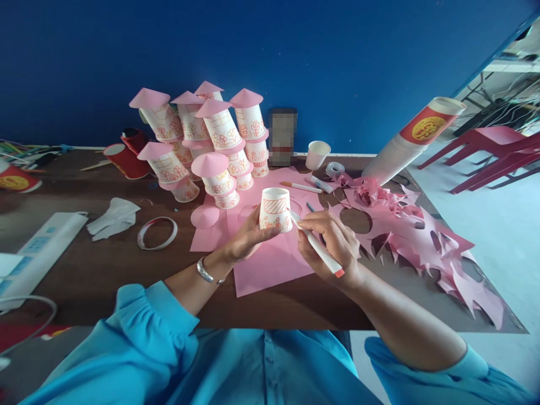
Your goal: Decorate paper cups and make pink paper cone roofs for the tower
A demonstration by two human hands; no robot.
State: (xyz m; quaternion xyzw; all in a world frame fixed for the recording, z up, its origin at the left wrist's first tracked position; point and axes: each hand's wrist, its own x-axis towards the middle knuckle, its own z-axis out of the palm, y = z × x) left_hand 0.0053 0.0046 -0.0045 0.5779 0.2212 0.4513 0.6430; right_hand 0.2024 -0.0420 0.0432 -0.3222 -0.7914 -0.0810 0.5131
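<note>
Paper cup point(275, 208), one, base up, centre: gripped in left hand point(252, 236). Right hand point(333, 239) pinches marker point(319, 251), nib end at cup's 3 o'clock edge. Hatched panel, flowers drawn; decoration apparently part-way, no pink roof fitted. Roofed cup towers point(222, 132), 11 o'clock. Plain cup point(317, 156), 1 o'clock. Pink offcuts point(426, 239), 3 o'clock. Far side hidden; nib contact unclear; rear towers partly blocked.
</note>
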